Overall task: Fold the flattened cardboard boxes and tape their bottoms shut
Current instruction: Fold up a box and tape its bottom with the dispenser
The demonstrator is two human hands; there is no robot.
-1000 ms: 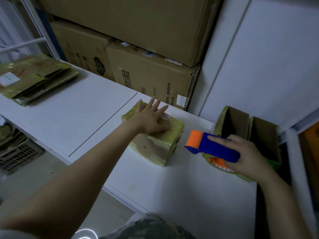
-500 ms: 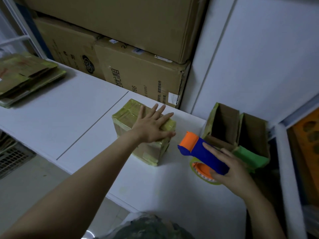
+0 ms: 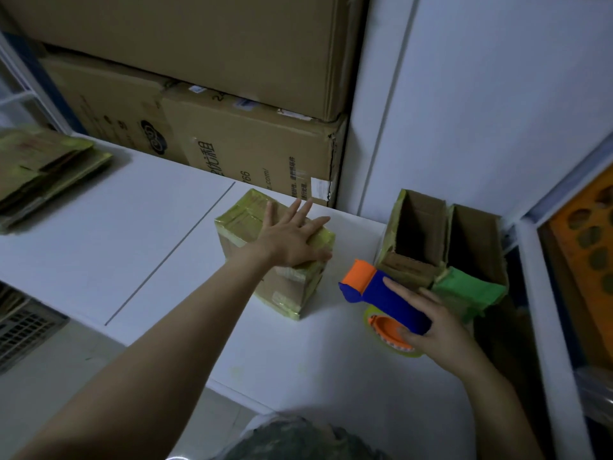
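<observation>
A small folded cardboard box with yellow-green tape on its edges stands on the white table. My left hand lies flat on its top, fingers spread. To its right my right hand holds a blue and orange tape dispenser just above or on the table; its tape roll shows under my palm. A pile of flattened boxes lies at the far left of the table.
Two open-topped folded boxes stand at the table's right edge, one with a green flap. Large brown cartons are stacked at the back against a white wall. A white frame stands at the right, a wire basket lower left.
My left hand has stayed flat on the box while sliding slightly. My right hand with the tape dispenser has come lower and nearer to the table, beside the open boxes.
</observation>
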